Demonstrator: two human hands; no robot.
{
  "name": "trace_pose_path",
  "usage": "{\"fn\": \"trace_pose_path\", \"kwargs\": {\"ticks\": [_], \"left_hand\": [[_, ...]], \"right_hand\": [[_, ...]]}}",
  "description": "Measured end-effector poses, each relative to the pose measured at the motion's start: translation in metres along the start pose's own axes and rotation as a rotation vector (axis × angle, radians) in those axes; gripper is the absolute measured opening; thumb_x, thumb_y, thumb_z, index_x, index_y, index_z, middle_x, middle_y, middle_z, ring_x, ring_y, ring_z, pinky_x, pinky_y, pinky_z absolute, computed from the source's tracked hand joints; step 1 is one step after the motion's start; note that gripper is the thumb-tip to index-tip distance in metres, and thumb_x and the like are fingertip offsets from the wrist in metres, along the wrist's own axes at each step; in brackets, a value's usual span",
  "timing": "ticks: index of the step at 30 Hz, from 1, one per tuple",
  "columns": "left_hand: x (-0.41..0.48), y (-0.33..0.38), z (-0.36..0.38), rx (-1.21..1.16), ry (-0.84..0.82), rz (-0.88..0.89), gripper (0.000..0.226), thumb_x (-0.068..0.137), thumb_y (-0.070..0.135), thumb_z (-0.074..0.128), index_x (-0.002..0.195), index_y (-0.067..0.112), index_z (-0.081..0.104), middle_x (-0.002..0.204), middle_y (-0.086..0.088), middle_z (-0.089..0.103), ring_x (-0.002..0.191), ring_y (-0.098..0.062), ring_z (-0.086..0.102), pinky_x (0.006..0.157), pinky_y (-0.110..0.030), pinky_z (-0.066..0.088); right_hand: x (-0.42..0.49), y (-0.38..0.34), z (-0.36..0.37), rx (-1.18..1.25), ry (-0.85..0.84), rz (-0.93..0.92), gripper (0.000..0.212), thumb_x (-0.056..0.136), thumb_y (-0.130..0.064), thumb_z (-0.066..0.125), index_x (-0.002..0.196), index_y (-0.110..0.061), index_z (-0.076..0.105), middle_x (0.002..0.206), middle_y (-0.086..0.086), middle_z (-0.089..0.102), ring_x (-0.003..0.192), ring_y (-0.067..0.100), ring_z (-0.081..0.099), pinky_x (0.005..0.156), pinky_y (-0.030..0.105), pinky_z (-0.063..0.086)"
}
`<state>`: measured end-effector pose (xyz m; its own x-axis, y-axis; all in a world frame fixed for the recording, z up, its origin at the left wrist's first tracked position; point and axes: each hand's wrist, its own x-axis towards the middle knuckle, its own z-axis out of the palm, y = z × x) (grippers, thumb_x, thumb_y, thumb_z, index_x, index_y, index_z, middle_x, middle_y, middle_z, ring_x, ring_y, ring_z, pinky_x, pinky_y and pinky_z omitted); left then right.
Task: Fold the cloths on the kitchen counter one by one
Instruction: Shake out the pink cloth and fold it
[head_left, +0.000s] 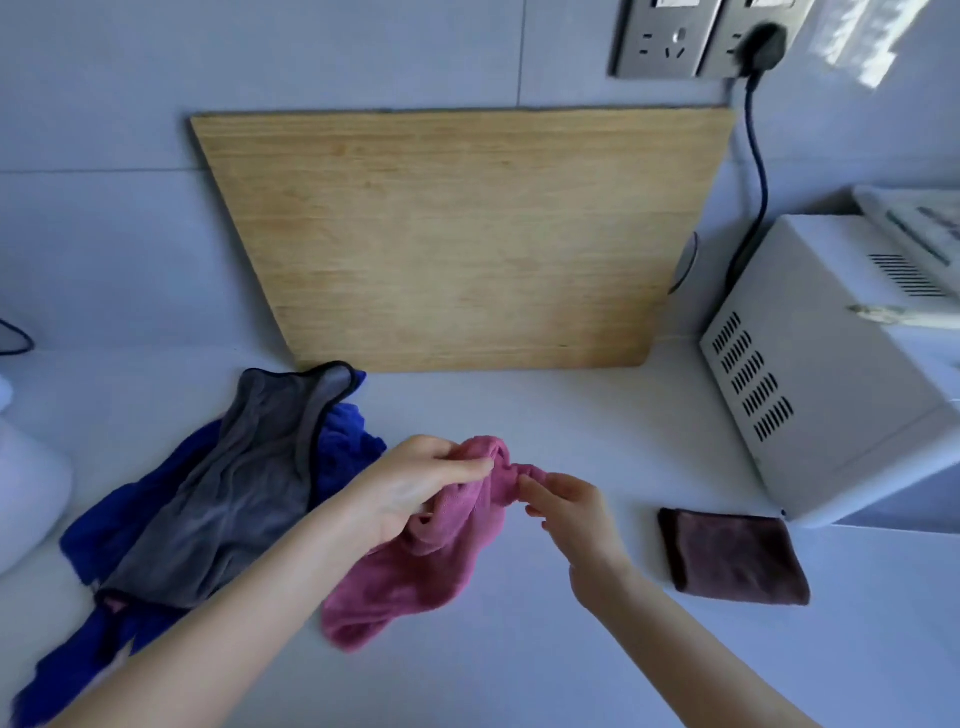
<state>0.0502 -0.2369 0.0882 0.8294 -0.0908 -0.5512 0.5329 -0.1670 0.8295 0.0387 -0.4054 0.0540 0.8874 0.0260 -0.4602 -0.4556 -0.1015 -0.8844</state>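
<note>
A crumpled pink cloth (415, 577) hangs over the white counter (545, 426) in the middle of the view. My left hand (410, 488) grips its upper bunched part. My right hand (576, 512) pinches the same upper edge just to the right. The cloth's lower end rests on the counter. To the left lies a heap: a grey cloth (244, 483) spread over a blue cloth (104, 530). A brown cloth (732, 556) lies folded into a flat rectangle at the right.
A wooden cutting board (457, 234) leans against the tiled wall behind the cloths. A white microwave (831, 374) stands at the right, its black cable running up to a wall socket (675, 41). Something white (26, 483) sits at the left edge.
</note>
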Motion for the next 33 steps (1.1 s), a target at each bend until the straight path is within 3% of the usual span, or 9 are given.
{"fn": "trace_pose_path", "kwargs": {"ticks": [3,5,8,12,15,18,23,27,33], "left_hand": [[0.006,-0.004,0.008,-0.171,-0.002,-0.034,0.028,0.091,0.022,0.057,0.067,0.011,0.068,0.066,-0.001,0.066,0.065,-0.013,0.063,0.069,-0.029,0.047],[0.009,-0.006,0.009,-0.285,0.006,-0.088,0.029,0.092,0.020,0.055,0.070,0.009,0.069,0.072,-0.005,0.065,0.070,-0.015,0.064,0.078,-0.032,0.049],[0.012,-0.004,0.008,-0.473,-0.019,-0.225,0.022,0.094,0.019,0.052,0.099,0.003,0.065,0.094,-0.009,0.065,0.097,-0.022,0.059,0.099,-0.039,0.044],[0.012,0.005,-0.001,-0.605,0.093,-0.332,0.015,0.092,0.010,0.051,0.085,0.008,0.065,0.076,-0.008,0.070,0.080,-0.021,0.061,0.070,-0.041,0.049],[0.009,0.011,-0.010,-0.514,0.202,-0.310,0.004,0.083,0.009,0.064,0.080,0.009,0.063,0.072,-0.003,0.066,0.073,-0.016,0.058,0.064,-0.030,0.046],[0.007,0.016,-0.022,-0.426,0.329,-0.210,0.012,0.079,0.016,0.072,0.077,0.014,0.060,0.074,0.002,0.059,0.066,-0.010,0.051,0.056,-0.021,0.036],[-0.003,0.029,-0.042,-0.319,0.473,0.034,0.016,0.081,0.019,0.071,0.071,0.014,0.060,0.068,-0.002,0.058,0.055,-0.011,0.045,0.050,-0.020,0.029],[-0.015,0.053,-0.052,-0.190,0.609,0.294,0.013,0.073,0.034,0.076,0.066,0.023,0.072,0.067,0.006,0.066,0.062,-0.009,0.055,0.061,-0.021,0.040],[0.006,0.097,-0.054,0.283,0.731,0.545,0.038,0.092,0.023,0.055,0.064,-0.004,0.053,0.061,-0.015,0.041,0.063,-0.023,0.039,0.059,-0.028,0.026]], "right_hand": [[0.003,-0.001,-0.020,-0.016,0.088,-0.055,0.024,0.085,-0.018,0.065,0.064,-0.007,0.067,0.053,-0.010,0.055,0.053,0.005,0.048,0.046,0.011,0.036],[0.003,-0.007,-0.034,-0.013,0.111,-0.100,0.028,0.085,-0.018,0.066,0.058,-0.016,0.064,0.046,-0.016,0.058,0.046,-0.004,0.050,0.045,0.006,0.036],[0.007,-0.021,-0.053,0.004,0.106,-0.147,0.024,0.087,-0.016,0.063,0.064,-0.009,0.064,0.068,0.008,0.062,0.069,0.015,0.055,0.067,0.028,0.044],[0.012,-0.044,-0.075,-0.012,0.176,-0.218,0.026,0.089,-0.012,0.058,0.064,-0.010,0.062,0.071,0.016,0.058,0.070,0.025,0.056,0.078,0.047,0.053],[0.013,-0.059,-0.093,-0.046,0.229,-0.295,0.027,0.086,-0.012,0.063,0.059,-0.016,0.064,0.063,0.006,0.059,0.061,0.016,0.054,0.063,0.032,0.050],[0.010,-0.072,-0.114,-0.024,0.210,-0.308,0.018,0.083,-0.015,0.068,0.065,-0.013,0.069,0.055,-0.004,0.059,0.045,0.002,0.052,0.047,0.014,0.044],[-0.001,-0.095,-0.143,-0.008,0.093,-0.333,0.020,0.086,-0.016,0.065,0.085,0.004,0.070,0.073,0.010,0.062,0.066,0.018,0.054,0.066,0.027,0.045],[-0.005,-0.116,-0.160,-0.060,-0.015,-0.351,0.020,0.085,-0.019,0.066,0.070,-0.010,0.075,0.062,0.001,0.069,0.058,0.012,0.061,0.059,0.023,0.051],[0.034,-0.152,-0.135,-0.297,0.200,-0.415,0.022,0.087,-0.014,0.062,0.082,0.007,0.067,0.064,0.013,0.055,0.057,0.021,0.049,0.054,0.028,0.041]]}}
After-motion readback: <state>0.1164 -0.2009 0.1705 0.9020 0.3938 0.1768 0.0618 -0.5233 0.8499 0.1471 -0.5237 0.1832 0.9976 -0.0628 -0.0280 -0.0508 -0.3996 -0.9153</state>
